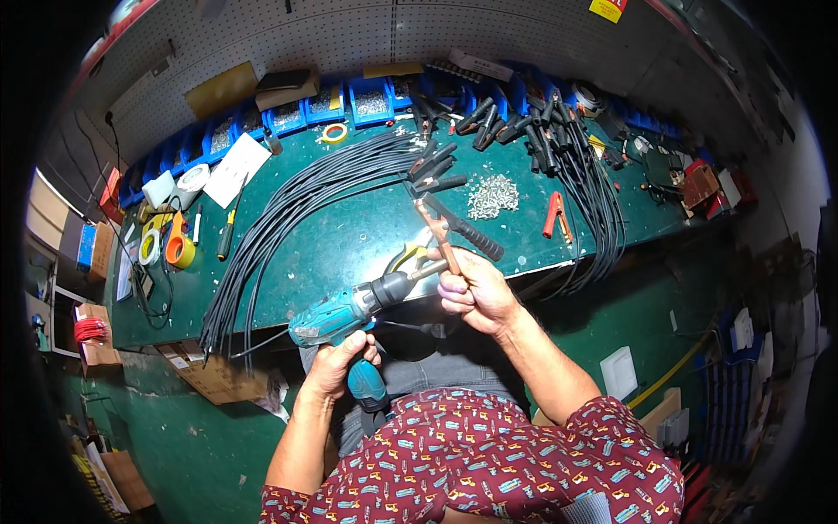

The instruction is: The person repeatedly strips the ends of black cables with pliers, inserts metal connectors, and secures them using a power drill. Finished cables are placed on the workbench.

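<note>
My left hand (336, 360) is wrapped round the grip of a teal and black cordless drill (332, 318), its chuck pointing right and slightly up. The tool in the chuck reaches toward my right hand (478, 295); whether it touches the work is hidden by the fingers. My right hand is closed round a copper-coloured clamp (443, 249), held upright above the bench's front edge. A black ribbed handle (476, 237) slants down right behind it; I cannot tell whether the two are joined. A yellow-and-black handled tool (403, 258) lies just beyond the chuck.
A bundle of black cables (288, 205) curves across the green bench (349, 231). Beyond are a heap of small metal screws (493, 197), a red clamp (553, 215), more black-handled clamps (548, 131) with cables, and blue bins (371, 101). Left lie yellow tape (180, 251) and a screwdriver (227, 236).
</note>
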### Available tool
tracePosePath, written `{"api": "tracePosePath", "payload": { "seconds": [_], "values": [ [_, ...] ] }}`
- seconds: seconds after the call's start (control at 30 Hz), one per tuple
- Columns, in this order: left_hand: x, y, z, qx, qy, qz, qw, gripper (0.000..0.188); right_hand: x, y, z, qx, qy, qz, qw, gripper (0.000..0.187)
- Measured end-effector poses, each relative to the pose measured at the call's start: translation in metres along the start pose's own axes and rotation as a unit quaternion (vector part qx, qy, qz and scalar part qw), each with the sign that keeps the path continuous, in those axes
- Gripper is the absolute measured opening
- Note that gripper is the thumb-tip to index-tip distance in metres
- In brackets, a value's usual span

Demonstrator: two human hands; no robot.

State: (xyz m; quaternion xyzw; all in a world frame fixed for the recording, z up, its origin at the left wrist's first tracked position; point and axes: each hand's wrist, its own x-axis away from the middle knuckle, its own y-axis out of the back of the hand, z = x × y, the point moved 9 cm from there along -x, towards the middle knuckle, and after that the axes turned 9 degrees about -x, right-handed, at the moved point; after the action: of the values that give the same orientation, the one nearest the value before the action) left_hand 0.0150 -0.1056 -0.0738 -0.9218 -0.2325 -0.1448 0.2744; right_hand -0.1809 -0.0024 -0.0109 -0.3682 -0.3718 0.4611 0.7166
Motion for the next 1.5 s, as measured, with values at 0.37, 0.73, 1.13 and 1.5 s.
{"api": "tracePosePath", "payload": {
  "seconds": [0.37,0.73,1.13,1.5],
  "values": [
    [0.002,0.004,-0.021,-0.031,-0.026,-0.025,0.999,0.042,0.003,0.015,0.016,0.000,0.077,-0.006,0.997,0.031],
    [-0.068,0.061,-0.095,-0.743,-0.238,-0.204,0.591,0.065,-0.002,0.037,0.017,0.078,0.221,-0.140,0.962,0.028],
    [-0.084,-0.094,-0.059,-0.282,-0.271,-0.060,0.918,0.054,-0.019,0.009,0.017,0.301,0.358,-0.114,0.876,0.015],
    [-0.110,-0.107,-0.022,-0.157,-0.266,-0.145,0.940,0.023,0.003,0.020,0.035,0.393,0.420,-0.216,0.789,0.017]
  ]
}}
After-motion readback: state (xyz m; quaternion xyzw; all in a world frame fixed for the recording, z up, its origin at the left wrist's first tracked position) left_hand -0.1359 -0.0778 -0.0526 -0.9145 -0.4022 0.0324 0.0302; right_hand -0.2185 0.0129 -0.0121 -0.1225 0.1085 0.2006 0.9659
